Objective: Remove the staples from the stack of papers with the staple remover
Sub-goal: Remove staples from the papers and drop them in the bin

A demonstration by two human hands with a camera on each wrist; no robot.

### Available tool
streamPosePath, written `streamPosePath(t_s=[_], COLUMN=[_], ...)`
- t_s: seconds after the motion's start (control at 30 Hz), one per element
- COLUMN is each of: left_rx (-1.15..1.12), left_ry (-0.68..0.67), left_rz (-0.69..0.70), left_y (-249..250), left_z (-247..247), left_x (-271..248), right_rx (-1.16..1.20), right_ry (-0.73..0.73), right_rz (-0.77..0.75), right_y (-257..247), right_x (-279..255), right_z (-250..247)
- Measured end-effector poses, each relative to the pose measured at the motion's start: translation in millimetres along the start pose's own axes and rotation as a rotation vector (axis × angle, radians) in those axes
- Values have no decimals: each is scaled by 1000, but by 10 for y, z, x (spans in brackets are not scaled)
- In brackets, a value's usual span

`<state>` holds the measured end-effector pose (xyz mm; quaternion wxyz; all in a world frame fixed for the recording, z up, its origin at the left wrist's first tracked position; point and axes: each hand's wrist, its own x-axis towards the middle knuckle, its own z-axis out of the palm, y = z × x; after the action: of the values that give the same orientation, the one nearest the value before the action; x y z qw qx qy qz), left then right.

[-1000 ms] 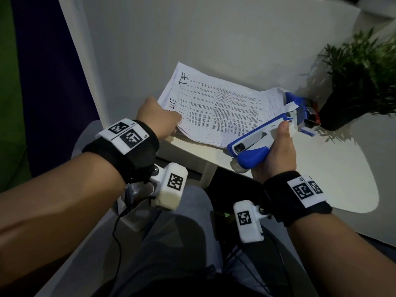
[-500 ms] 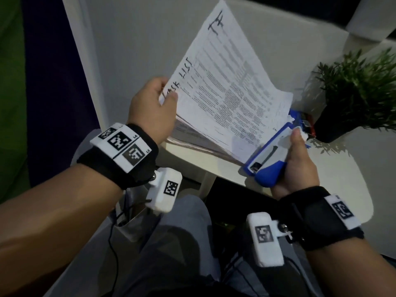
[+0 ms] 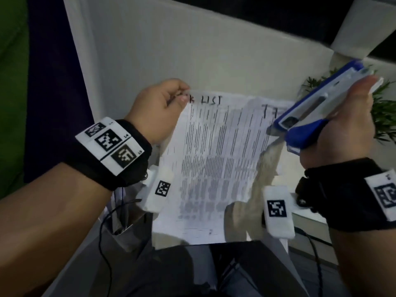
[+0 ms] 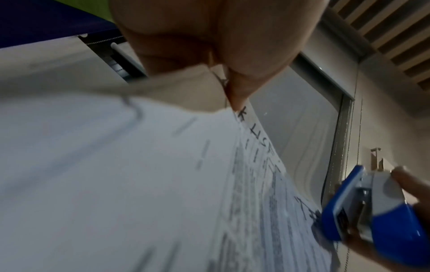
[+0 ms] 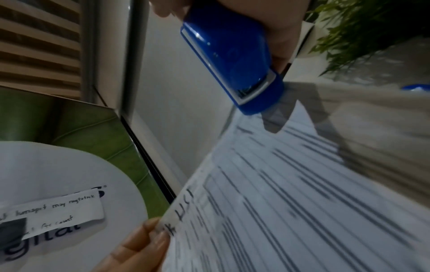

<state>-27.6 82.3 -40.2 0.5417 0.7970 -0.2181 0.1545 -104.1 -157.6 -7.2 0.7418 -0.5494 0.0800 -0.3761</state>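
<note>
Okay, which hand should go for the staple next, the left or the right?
Probably the right hand. It already grips the blue staple remover, its nose beside the top right corner of the stack of papers. The left hand is busy pinching the top left corner.

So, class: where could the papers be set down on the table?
Bare tabletop shows between the held papers and the plant. It gets crowded near the plant, where a small blue object lies.
</note>
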Motion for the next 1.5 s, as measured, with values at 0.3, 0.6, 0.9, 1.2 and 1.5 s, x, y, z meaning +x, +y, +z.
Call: streamPosePath(t_s=[0.3, 0.6, 0.9, 1.2, 1.5], left_rx=[70, 34, 143, 665, 378], left_ry=[-163, -155, -197, -313, -268], left_rz=[51, 132, 155, 237, 172], left_y=[22, 84, 189, 437, 386], left_z=[298, 371, 377, 442, 397], left_x=[-244, -317, -368, -588, -516], right_rx=[-100, -418, -403, -432, -333], right_ry=[56, -95, -71, -228, -292], right_rz=[-257, -353, -349, -435, -492], right_y=[-10, 204, 201, 363, 343], right_x=[-137, -173, -142, -509, -616], right_z=[147, 56, 89, 396, 450])
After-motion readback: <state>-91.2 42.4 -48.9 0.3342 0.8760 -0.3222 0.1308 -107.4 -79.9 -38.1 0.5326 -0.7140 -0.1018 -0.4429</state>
